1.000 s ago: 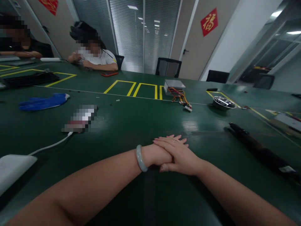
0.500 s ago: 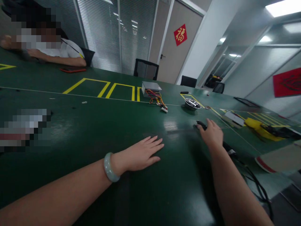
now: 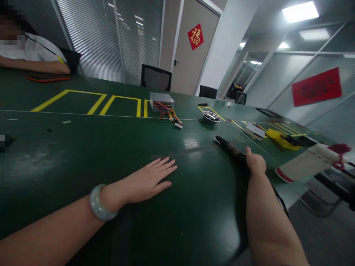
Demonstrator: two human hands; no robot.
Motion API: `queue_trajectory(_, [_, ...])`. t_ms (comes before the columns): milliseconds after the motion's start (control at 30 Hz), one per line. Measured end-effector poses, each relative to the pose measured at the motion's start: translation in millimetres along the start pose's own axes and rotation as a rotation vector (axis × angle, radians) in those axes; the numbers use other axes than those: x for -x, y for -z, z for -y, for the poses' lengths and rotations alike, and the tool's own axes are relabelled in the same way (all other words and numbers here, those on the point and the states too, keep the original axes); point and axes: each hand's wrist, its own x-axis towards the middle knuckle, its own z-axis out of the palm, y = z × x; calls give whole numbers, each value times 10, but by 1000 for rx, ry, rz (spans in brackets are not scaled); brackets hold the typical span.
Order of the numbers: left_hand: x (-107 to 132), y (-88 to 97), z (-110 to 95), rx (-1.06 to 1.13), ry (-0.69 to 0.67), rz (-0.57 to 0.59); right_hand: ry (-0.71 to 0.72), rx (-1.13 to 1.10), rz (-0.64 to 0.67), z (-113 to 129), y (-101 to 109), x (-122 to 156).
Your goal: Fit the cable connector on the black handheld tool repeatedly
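Observation:
My left hand [image 3: 149,181] lies palm down on the green table [image 3: 155,232], its fingers stretched out and holding nothing. A pale green bangle [image 3: 101,203] circles that wrist. To the right, my right hand [image 3: 255,162] is closed around the rear end of a dark, slim electric screwdriver [image 3: 231,149]. The tool's tip points away and to the left, and its middle lies bare. My fingers' undersides are hidden behind the hand. A black cord [image 3: 281,201] shows beside the right forearm.
Farther back stand a grey power supply [image 3: 162,100] with coloured wires and a metal bowl [image 3: 211,117]. On the right are a white box [image 3: 254,131], a yellow item [image 3: 283,139] and a pale bottle [image 3: 307,162]. A person [image 3: 36,55] sits at the far left.
My right hand has slid back along the electric screwdriver to its rear end, uncovering its front. The view has turned right. My left hand stays flat on the table.

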Motion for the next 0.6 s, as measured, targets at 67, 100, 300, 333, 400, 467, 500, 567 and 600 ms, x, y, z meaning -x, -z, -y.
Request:
queue_trajectory(67, [3, 5, -14, -14, -2, -3, 16, -5, -16, -1, 9, 26])
queue_trajectory(100, [5, 8, -22, -22, -7, -11, 28, -6, -21, 19, 12, 52])
queue_trajectory(300, [-30, 47, -87, -116, -48, -204, 293, -52, 54, 562, -53, 508])
queue_trajectory(333, [-47, 55, -106, -141, -58, -235, 364, -69, 88, 711, -92, 660])
queue_trajectory(400, [-78, 75, -151, -186, -63, -298, 518, -103, 181, 1021, -200, 1050])
queue_trajectory(467, [-95, 95, -201, -219, -65, -368, 669, -114, 293, 1315, -343, 1531])
queue_trajectory(500, [-97, 103, -226, -233, -73, -401, 758, -102, 342, 1446, -421, 1788])
queue_trajectory(567, [-88, 114, -274, -259, -100, -451, 994, -72, 407, 1668, -571, 2282])
queue_trajectory(600, [-82, 116, -294, -269, -113, -466, 1132, -66, 426, 1758, -632, 2497])
